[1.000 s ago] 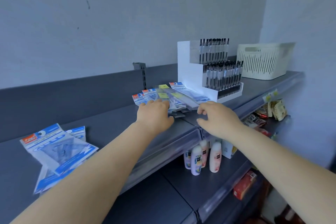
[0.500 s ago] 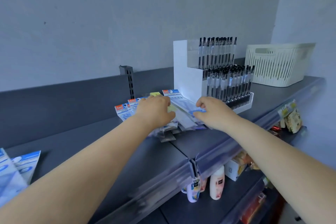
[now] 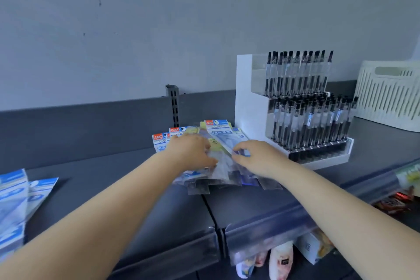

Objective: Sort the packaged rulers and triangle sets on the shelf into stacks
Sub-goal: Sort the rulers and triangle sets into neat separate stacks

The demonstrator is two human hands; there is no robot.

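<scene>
A loose pile of packaged rulers (image 3: pixel 223 141), clear sleeves with blue, red and yellow headers, lies fanned on the dark grey shelf (image 3: pixel 113 188) beside a pen display. My left hand (image 3: pixel 191 150) rests on the pile's left side, fingers curled down onto the sleeves. My right hand (image 3: pixel 256 157) pinches the edge of one blue-headed ruler pack at the pile's right side. A stack of blue and white triangle set packs (image 3: pixel 16 202) lies at the shelf's far left edge, partly cut off by the frame.
A white tiered pen display (image 3: pixel 295 109) full of black pens stands just right of the pile. A cream slotted basket (image 3: pixel 388 95) sits at the far right. Small bottles (image 3: pixel 281 261) and boxes stand on the lower shelf below the front lip.
Both hands have reached further onto the ruler pile and spread over it. The view has shifted right, pushing the triangle set packs to the left edge.
</scene>
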